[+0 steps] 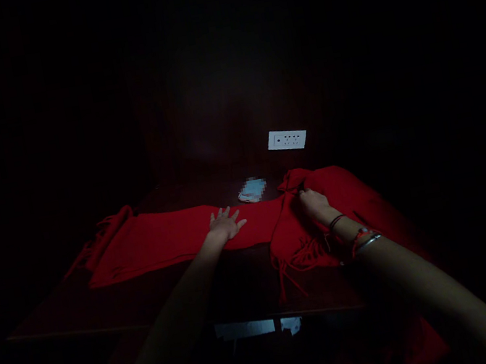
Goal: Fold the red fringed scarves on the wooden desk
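Observation:
A long red scarf [159, 242] with fringed ends lies spread across a dark wooden table [105, 306]. My left hand [226, 222] rests flat on the scarf's middle, fingers spread. My right hand [313, 202] is closed on a bunched fold of the scarf at the right, where the cloth is doubled over and its fringe hangs toward the table's front edge. Bracelets and a dark band sit on my right wrist.
A small pale object [252, 190], blurred, lies on the table behind the scarf. A white wall socket plate [287, 139] is on the dark wall beyond. The room is very dark; the table's front edge runs below my arms.

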A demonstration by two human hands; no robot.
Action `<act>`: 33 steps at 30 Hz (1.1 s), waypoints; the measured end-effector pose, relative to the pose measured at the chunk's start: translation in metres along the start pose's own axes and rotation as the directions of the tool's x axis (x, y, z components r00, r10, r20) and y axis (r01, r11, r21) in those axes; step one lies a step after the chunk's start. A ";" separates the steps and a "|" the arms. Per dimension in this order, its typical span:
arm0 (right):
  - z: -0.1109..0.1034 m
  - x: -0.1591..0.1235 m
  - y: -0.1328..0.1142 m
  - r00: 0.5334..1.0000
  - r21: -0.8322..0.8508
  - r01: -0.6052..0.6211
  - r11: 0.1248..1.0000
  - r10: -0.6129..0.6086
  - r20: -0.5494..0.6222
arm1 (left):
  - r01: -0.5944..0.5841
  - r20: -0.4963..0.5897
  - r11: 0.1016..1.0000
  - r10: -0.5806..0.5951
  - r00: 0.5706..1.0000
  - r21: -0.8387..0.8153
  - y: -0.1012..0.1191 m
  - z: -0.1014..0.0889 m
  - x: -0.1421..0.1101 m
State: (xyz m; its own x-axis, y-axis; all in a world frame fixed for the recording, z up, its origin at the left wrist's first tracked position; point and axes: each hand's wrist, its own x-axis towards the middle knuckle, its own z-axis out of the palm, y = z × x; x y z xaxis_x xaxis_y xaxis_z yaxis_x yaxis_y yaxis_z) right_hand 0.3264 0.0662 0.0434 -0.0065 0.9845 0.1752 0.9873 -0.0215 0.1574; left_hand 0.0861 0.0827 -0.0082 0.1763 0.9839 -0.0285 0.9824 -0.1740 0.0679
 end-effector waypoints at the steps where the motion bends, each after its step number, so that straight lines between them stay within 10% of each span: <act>1: 0.003 -0.004 -0.007 0.999 0.006 0.035 0.999 -0.035 -0.027 | 0.005 0.035 1.000 -0.005 0.999 -0.003 -0.001 0.001 0.000; 12: -0.005 -0.087 -0.021 0.789 0.324 0.503 0.801 -0.579 0.207 | -0.199 -0.050 0.980 0.200 0.979 0.014 0.006 0.007 0.000; 20: -0.042 -0.082 -0.013 0.930 0.414 0.345 0.842 -0.367 -0.027 | -0.256 -0.111 0.965 0.248 0.962 -0.064 0.002 0.012 0.003; 26: -0.048 -0.110 -0.044 0.655 0.620 0.527 0.581 -0.743 0.139 | -0.328 -0.273 0.917 0.263 0.925 -0.227 0.006 -0.001 -0.007; 33: -0.002 -0.056 -0.013 0.925 0.343 0.335 0.878 -0.375 0.056 | -0.354 -0.085 0.875 0.346 0.934 -0.330 0.012 -0.009 -0.019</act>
State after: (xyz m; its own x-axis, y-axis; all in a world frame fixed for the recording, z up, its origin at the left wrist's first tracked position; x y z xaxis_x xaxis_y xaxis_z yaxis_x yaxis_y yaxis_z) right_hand 0.3131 0.0109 0.0334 -0.3672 0.9289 0.0483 0.9188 0.3703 -0.1365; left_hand 0.0942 0.0627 0.0018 0.4994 0.8625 0.0817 0.7767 -0.4875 0.3989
